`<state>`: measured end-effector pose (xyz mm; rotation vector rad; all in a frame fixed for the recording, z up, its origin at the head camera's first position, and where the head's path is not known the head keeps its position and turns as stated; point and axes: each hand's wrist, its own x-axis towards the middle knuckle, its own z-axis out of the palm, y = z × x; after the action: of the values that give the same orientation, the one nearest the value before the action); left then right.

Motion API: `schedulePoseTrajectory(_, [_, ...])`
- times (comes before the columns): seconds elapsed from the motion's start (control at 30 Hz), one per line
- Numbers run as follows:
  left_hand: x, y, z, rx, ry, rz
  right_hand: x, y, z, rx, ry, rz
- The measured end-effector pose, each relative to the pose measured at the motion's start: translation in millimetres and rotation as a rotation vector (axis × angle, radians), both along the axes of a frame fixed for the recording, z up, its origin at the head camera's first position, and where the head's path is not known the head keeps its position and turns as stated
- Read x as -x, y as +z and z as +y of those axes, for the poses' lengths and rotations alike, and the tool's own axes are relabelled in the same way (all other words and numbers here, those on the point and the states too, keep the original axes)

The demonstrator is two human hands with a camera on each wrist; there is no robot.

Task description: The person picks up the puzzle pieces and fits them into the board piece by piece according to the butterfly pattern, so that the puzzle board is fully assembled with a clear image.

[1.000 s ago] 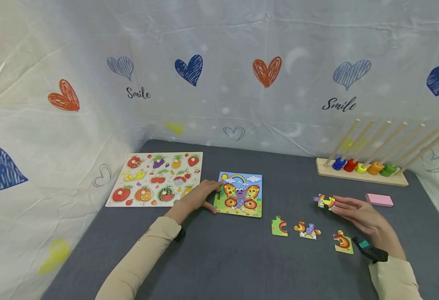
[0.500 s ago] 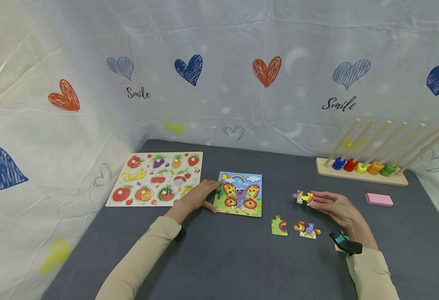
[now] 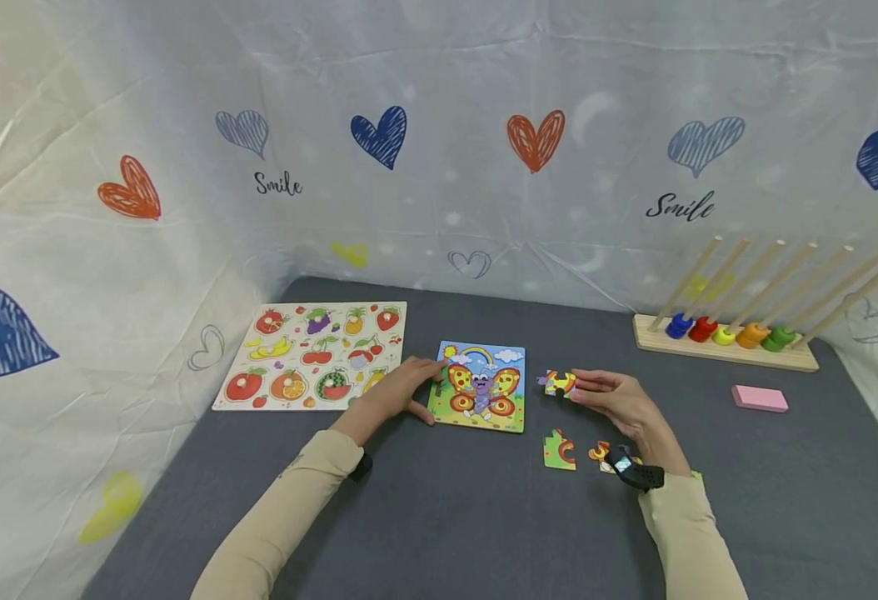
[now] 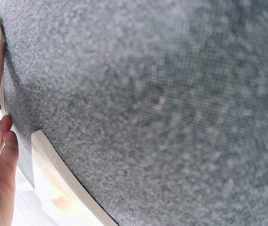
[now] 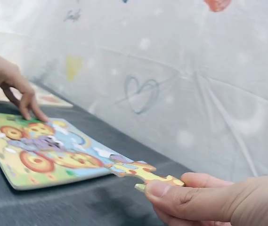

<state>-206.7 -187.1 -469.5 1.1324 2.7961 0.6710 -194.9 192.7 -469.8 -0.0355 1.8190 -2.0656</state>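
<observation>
Between thumb and fingers, my right hand (image 3: 622, 404) pinches a jigsaw piece (image 3: 559, 383) with yellow, orange and purple print. It is just right of the butterfly puzzle board (image 3: 510, 360), and overlaps the board's edge in the right wrist view. My left hand (image 3: 394, 393) rests along the board's left edge, fingertips on its surface and thumb at the lower left corner. A green and red jigsaw piece (image 3: 557, 452) lies below and right of the board. Beside it, another piece (image 3: 600, 453) is partly covered by my right wrist, and a third is nearly hidden under the forearm.
A fruit puzzle board (image 3: 304, 358) lies left, partly behind my left hand. At the back right stands a wooden peg stand (image 3: 724, 343) with coloured rings. A pink block (image 3: 760, 398) sits in front of it. Printed cloth (image 3: 439, 167) hangs behind the dark table (image 3: 454, 517).
My right hand has carried the jigsaw piece left, close to the butterfly board, and its forearm now covers parts of the loose pieces. The left hand has stayed in place.
</observation>
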Motion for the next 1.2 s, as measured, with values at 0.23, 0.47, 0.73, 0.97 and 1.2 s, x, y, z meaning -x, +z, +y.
schedulePoseTrajectory(0.23, [0.7, -0.7, 0.6, 0.005, 0.008, -0.007, 5.2, -2.5, -31, -0.05, -0.027, 0.015])
schedulePoseTrajectory(0.47, [1.7, -1.4, 0.8, 0.016, 0.009, -0.02, 6.4, -3.6, -53, -0.044, -0.022, 0.031])
schedulePoseTrajectory(0.73, [1.9, -2.1, 0.5, 0.011, 0.004, -0.015, 6.5, -4.8, -72, -0.093, -0.024, 0.08])
schedulePoseTrajectory(0.97, [1.6, -3.8, 0.4, 0.018, 0.011, -0.029, 5.0, -0.1, -89, -0.252, -0.084, 0.106])
schedulePoseTrajectory(1.2, [3.4, -5.2, 0.0, 0.027, 0.02, -0.032, 7.7, 4.6, -104, -0.571, -0.144, 0.162])
